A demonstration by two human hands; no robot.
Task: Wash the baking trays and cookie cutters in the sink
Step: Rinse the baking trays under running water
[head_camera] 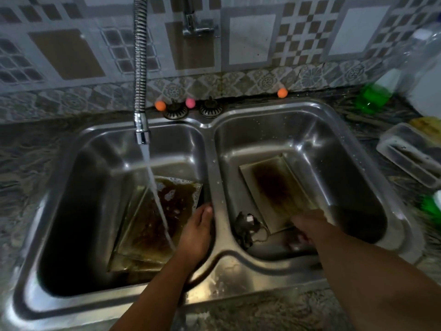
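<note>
You tilted the left tray under the tap stream to rinse, left hand gripping its edge; right hand blurred, grip unclear.

Dim, cool light; you see the brightest glare on the sink rims and the hose. Deep shadow fills the left basin's near wall. Your right hand smears with motion blur. Edges bow and soften, wide-angle.

We're in a home kitchen: double steel sink, running hose tap, patterned wall tiles, stone table.
</note>
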